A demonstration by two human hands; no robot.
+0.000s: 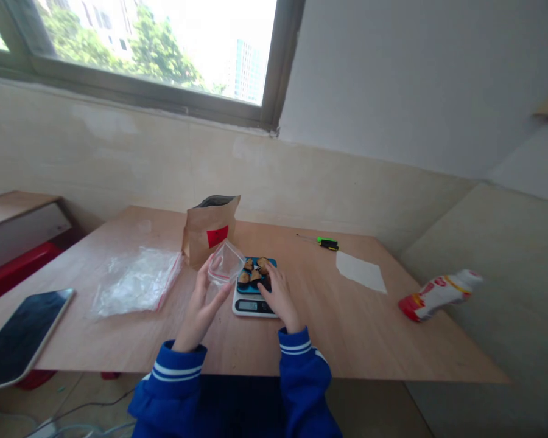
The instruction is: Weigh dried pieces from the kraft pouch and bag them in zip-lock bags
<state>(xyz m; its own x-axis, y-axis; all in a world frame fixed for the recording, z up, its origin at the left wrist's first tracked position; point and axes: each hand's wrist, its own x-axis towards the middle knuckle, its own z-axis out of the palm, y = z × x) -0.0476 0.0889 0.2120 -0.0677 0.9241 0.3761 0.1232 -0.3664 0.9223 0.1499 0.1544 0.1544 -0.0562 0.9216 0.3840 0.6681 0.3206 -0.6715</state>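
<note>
My left hand [204, 304] holds a small clear zip bag [227, 263] between thumb and fingers, its mouth tilted toward the scale. In front of me a white kitchen scale [256, 308] with a blue top bears several brown, dark-edged pieces that look like dried mushrooms [255, 277]. My right hand [277, 295] is at the right side of these pieces, thumb and fingers closed around a dark one that is partly hidden. Behind the clear bag stands an open brown paper pouch [202, 230] with a red label.
A large clear bag of plastic bags [139, 283] lies to the left, with a tablet [25, 337] at the table's left edge. Right of the scale are screwdrivers [327, 244], a white sheet [360, 272] and a red-and-white bottle [438, 296]. A wall borders the table's far side.
</note>
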